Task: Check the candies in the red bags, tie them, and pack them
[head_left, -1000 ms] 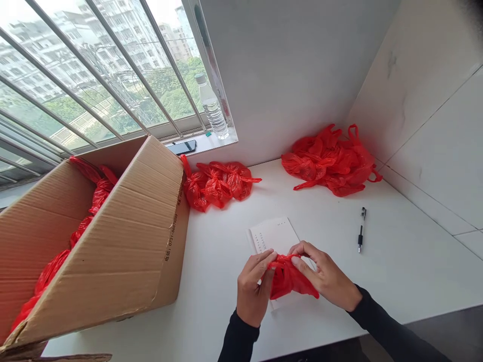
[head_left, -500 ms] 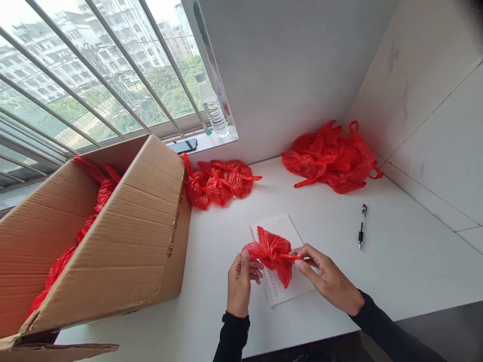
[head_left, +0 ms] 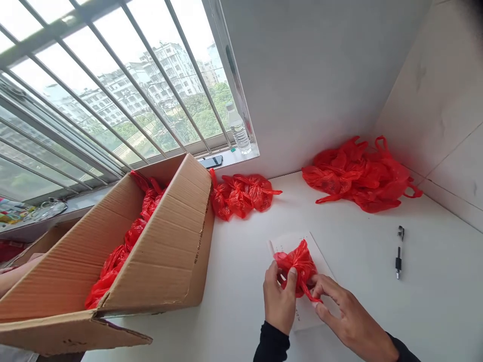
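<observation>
A knotted red plastic bag (head_left: 300, 259) is held over a white booklet (head_left: 320, 261) lying on the table. My left hand (head_left: 279, 299) is closed around the bag's near left side, its thumb by the knot. Between the thumb and fingers of my right hand (head_left: 345, 314) a twisted tail of the bag is pinched, pulled toward the lower right. What the bag contains is hidden.
At left a cardboard box (head_left: 166, 251) holds several red bags (head_left: 136, 234). Small tied red bags (head_left: 239, 196) stand beside it against the wall. A heap of red bags (head_left: 362, 173) fills the back corner. A pen (head_left: 398, 264) lies right, a bottle (head_left: 239, 130) on the sill. Another person's arm (head_left: 18, 269) shows far left.
My view has swung left and up. My left hand has shifted from the bag's left tail to its body near the knot. The tail in my right hand now slants downward.
</observation>
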A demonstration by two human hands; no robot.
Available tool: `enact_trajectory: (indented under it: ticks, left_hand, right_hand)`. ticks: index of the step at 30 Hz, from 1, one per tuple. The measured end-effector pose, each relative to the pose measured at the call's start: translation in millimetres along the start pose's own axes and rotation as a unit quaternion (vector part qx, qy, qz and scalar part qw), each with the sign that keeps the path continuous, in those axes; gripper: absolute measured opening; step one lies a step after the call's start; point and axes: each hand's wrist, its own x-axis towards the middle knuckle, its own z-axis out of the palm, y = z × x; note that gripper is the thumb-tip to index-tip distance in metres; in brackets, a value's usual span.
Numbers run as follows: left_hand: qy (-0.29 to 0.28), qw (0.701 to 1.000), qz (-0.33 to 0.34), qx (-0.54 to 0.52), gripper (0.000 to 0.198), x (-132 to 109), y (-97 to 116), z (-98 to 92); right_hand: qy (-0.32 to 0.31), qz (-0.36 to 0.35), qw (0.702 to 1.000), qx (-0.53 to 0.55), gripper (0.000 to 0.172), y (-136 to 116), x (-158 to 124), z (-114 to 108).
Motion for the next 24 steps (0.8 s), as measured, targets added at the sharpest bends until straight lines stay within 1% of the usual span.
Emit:
enact_trajectory:
  ticks: [3,7,10,13,15,17,20,24]
  left_hand:
    - [0.019,1.000,0.020,-0.004,0.034,7,4,0.0]
    - [0.021,0.999,0.030,-0.023,0.037,24,12,-2.1]
    - [0.028,0.999,0.024,-0.037,0.036,43,16,-8.9]
    - [0.033,0.998,0.009,-0.051,0.035,69,16,-19.7]
    - [0.030,0.998,-0.005,-0.051,0.036,85,15,-27.5]
    - [0.018,0.999,-0.016,-0.038,0.036,97,14,-34.3]
    - [-0.002,1.000,-0.022,0.002,0.036,99,14,-40.3]
    - [-0.007,0.998,-0.017,0.065,0.034,81,10,-36.2]
  right_hand:
    - [0.016,0.003,1.000,-0.013,0.015,-2,8,-2]
    - [0.022,0.008,1.000,-0.015,0.014,-8,21,-6]
    - [0.028,-0.016,0.999,-0.006,0.012,-12,33,-10]
    - [0.042,-0.024,0.999,0.011,0.012,-17,45,-13]
    - [0.050,-0.027,0.998,0.014,0.013,-18,53,-13]
    - [0.054,-0.021,0.998,0.010,0.013,-18,61,-10]
    - [0.058,-0.004,0.998,0.006,0.012,-14,68,-3]
    - [0.051,0.001,0.999,-0.006,0.007,-11,71,7]
